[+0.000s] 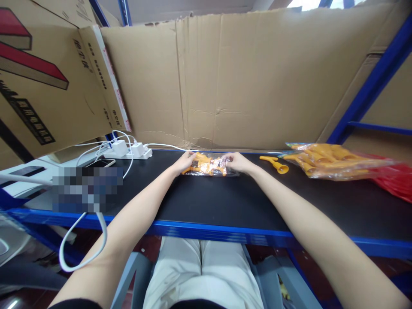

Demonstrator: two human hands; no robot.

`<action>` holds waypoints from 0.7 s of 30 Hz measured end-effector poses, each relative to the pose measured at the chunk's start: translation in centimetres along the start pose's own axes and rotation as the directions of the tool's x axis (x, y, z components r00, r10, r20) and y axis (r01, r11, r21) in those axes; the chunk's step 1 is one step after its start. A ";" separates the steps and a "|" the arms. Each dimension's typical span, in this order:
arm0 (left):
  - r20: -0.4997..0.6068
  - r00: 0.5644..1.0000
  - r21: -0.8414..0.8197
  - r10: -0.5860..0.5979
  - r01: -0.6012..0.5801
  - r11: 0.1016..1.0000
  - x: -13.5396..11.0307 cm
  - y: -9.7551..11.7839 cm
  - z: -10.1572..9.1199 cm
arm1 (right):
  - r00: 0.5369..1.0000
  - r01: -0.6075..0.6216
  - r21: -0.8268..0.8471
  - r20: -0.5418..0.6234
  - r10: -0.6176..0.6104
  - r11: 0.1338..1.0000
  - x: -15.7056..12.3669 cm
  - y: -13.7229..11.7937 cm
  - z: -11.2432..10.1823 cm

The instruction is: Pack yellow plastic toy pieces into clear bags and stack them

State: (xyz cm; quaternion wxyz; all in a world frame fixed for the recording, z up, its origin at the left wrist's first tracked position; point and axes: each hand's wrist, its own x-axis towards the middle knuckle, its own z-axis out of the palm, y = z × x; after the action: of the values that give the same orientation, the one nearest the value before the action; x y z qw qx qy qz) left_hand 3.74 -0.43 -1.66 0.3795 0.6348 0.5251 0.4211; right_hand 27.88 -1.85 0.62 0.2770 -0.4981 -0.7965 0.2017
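Observation:
A small clear plastic bag of orange toy pieces (210,165) lies at the far side of the black tabletop (225,201). My left hand (184,162) grips the bag's left end with curled fingers. My right hand (237,162) pinches its right end. Both arms reach straight out over the table. A single orange toy horn (275,164) lies loose just right of my right hand.
A bigger clear bag of orange horns (334,159) rests at the right, with red plastic (395,180) beyond it. A white power strip with chargers (128,150) and cables, and a phone (101,163), sit at the left. Cardboard sheets (251,81) wall the back.

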 end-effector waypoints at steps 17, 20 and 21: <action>-0.052 0.997 -0.116 -0.053 0.047 0.992 -0.3 0.7 -0.3 | 0.953 -0.064 0.060 0.301 0.043 0.996 -1.1 0.0 -1.1; -0.076 0.997 -0.084 -0.030 0.024 0.996 -0.2 0.7 -0.3 | 0.958 -0.056 0.088 0.287 0.028 0.995 -1.0 0.4 -1.0; -0.084 0.996 -0.067 -0.015 0.010 0.998 -0.1 0.6 -0.3 | 0.959 -0.051 0.108 0.283 0.019 0.993 -0.9 0.4 -0.9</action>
State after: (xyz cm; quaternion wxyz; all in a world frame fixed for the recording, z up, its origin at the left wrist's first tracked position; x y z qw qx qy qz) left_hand 3.68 -0.64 -0.99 0.3805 0.6003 0.5303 0.4622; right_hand 29.08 -2.49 0.88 0.1854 -0.4617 -0.8060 0.3206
